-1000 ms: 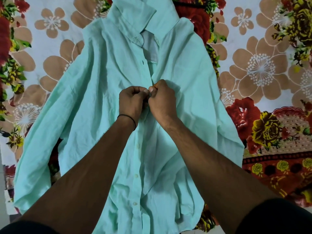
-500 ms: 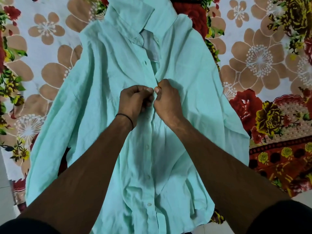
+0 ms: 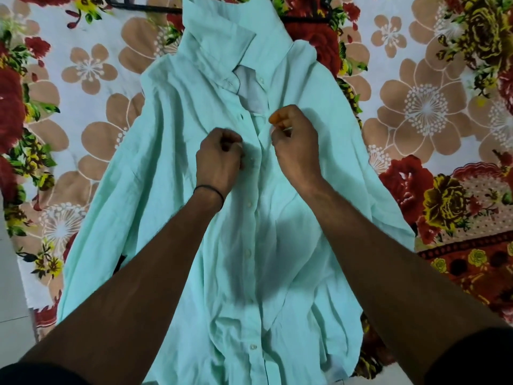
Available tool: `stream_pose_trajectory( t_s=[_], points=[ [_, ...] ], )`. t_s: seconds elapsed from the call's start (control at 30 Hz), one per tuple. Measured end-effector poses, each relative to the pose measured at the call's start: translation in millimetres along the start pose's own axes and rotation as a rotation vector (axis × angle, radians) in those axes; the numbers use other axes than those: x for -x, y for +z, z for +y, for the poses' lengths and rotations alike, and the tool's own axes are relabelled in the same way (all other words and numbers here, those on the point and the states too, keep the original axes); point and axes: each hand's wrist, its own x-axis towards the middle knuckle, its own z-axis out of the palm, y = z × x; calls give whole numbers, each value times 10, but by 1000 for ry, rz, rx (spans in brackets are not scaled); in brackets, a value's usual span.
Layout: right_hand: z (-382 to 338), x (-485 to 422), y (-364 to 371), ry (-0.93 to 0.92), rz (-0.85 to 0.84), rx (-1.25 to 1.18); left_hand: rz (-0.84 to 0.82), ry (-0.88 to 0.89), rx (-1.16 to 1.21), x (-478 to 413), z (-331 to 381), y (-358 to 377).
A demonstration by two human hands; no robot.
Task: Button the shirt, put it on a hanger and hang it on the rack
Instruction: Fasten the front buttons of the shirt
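The right hand [image 3: 295, 143] has a narrow grip: its thumb and curled fingers pinch the free edge of the shirt front just below the open neck. The left hand [image 3: 219, 159] lies a little apart from it across the opening, fingers curled in against the button strip. Blur hides whether that grip has cloth in it. A thin black wristband [image 3: 209, 190] circles the left wrist. Both bare forearms reach in from the bottom corners, where dark sleeves [image 3: 41, 373] begin. The mint-green shirt [image 3: 172, 190] lies front up and spread flat under the hands, collar [image 3: 222, 31] at the far end, sleeves out to the sides, hem bunched nearest the person. White buttons [image 3: 248, 252] run down the middle below the hands, and there the two fronts lie closed together. Above the hands the neck gapes and shows a paler lining. The arms of a black hanger [image 3: 144, 7] show on either side of the collar at the top edge. Under it all lies a sheet [image 3: 424, 107] printed with large tan, red and yellow flowers on white. At the left edge the sheet ends and a strip of pale floor [image 3: 11, 273] shows.
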Motion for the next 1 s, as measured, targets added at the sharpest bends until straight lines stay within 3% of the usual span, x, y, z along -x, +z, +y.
stream_pose_trajectory(
  t_s=[0.17, 0.4, 0.5, 0.67, 0.77, 0.9, 1.0],
  points=[
    [-40, -314, 43, -16, -65, 265, 42, 113, -148, -319, 208, 117],
    [-4, -347, 55, 97, 21, 288, 125, -7, -448, -571, 267, 264],
    [-6, -346, 55, 125, 25, 255, 126, -9, -381, -561, 263, 254],
    [11, -272, 35, 86, -76, 281, 55, -25, -1, -418, 152, 110],
    [40, -265, -14, 133, -41, 82, 22, -45, 138, -359, 143, 52],
    [59, -250, -55, 190, -84, -207, 42, -135, 231, -381, 210, 61],
    [126, -241, -67, 247, -122, -211, 50, -116, 68, -399, 246, 128]
  ],
)
